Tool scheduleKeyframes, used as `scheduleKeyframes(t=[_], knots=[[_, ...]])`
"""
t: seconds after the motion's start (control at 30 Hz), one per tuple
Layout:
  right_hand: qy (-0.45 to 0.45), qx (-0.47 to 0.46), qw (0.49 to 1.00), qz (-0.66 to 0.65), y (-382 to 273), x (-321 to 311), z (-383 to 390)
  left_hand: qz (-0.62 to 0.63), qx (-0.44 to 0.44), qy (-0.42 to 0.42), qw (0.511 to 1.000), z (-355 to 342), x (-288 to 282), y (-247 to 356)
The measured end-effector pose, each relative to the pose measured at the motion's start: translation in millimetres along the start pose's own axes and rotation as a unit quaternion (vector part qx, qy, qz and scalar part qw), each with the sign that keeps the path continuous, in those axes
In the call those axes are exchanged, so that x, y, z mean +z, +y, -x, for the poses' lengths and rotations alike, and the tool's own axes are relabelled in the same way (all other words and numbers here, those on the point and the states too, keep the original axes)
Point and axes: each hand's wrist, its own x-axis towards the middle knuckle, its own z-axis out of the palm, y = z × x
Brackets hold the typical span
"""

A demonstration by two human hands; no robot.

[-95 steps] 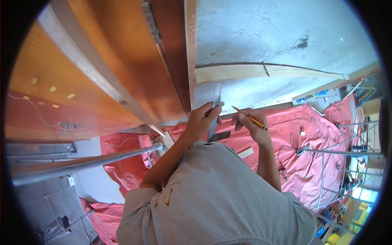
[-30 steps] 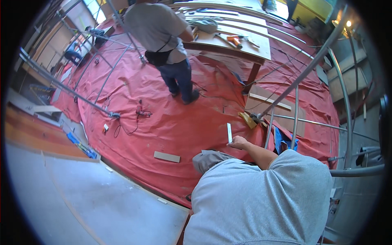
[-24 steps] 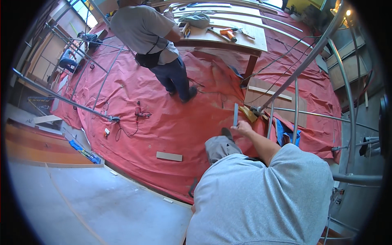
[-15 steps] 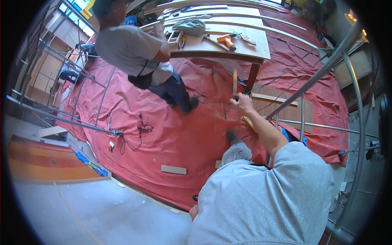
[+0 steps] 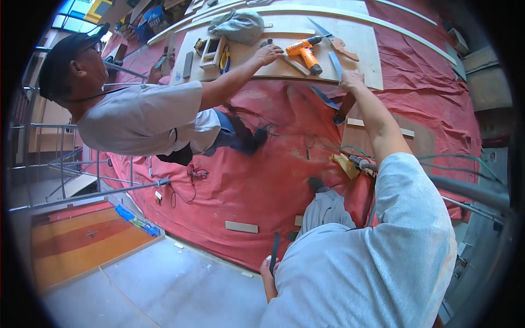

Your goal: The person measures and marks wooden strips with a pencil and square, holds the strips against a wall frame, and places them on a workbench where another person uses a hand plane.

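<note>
The right hand (image 5: pixel 353 81) has reached up to the table's edge since half a second ago, taking the grey strip (image 5: pixel 334 64) along, and a co-worker's hand (image 5: pixel 269 53) has moved over the table (image 5: pixel 367 54). Close in, the left hand (image 5: pixel 271 266) is wrapped around one dark strip (image 5: pixel 274 247), its bottom end hidden. Past it, a flat pale board (image 5: pixel 241 227) lies on the red sheet (image 5: pixel 240 186). The right hand grips the low end of the grey strip, which pokes over the table; its fingertips are hard to see. On the table are one orange drill (image 5: pixel 303 54), one saw (image 5: pixel 343 49) and one hammer (image 5: pixel 296 66), its head covered by the co-worker's hand. One small open wooden box (image 5: pixel 211 64) sits beside one pair of yellow pliers (image 5: pixel 225 60); I can't tell what is inside. Behind is one bunched grey cloth (image 5: pixel 237 26).
</note>
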Motion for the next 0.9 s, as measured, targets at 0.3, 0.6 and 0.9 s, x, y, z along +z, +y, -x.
scheduleKeyframes(t=[0.3, 0.6, 0.9], knots=[[0.101, -0.047, 0.993, -0.026, -10.1, -2.2, -79.5, 0.029, -0.053, 0.109, 0.992, 44.8, 12.2, 69.4], [0.069, -0.013, 0.997, -0.010, 0.1, 26.9, -150.1, -0.147, -0.015, 0.094, 0.985, 44.0, 52.0, 4.3], [0.209, -0.045, 0.977, 0.015, -13.3, 29.3, -89.6, -0.085, -0.066, 0.068, 0.992, 37.8, 45.9, 64.2]])
